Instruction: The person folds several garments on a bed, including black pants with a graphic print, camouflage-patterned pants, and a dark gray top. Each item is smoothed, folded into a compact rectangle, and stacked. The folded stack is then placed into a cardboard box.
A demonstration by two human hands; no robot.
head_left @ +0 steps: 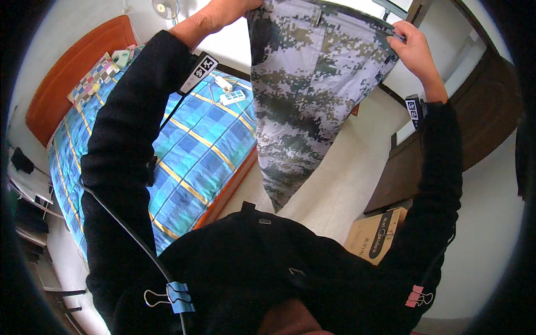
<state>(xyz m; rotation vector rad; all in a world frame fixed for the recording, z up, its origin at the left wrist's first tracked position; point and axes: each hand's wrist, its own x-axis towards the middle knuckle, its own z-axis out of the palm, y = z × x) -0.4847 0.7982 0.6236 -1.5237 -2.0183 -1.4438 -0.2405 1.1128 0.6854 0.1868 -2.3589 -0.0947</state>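
I see the person's right hand at the upper right of the frame, thumb and fingers pinching the waistband corner of cloth trousers in pale grey, green and brown pixel camouflage; the left hand meets their opposite corner, but the top edge crops it, so I cannot tell how its fingers close. The trousers hang at upper centre, below and between both hands, long axis running down the frame to a narrow end. Farther out, I make out black-and-white square-patterned tags at the left wrist and right wrist, and printed lettering on a tan cardboard carton, lower right.
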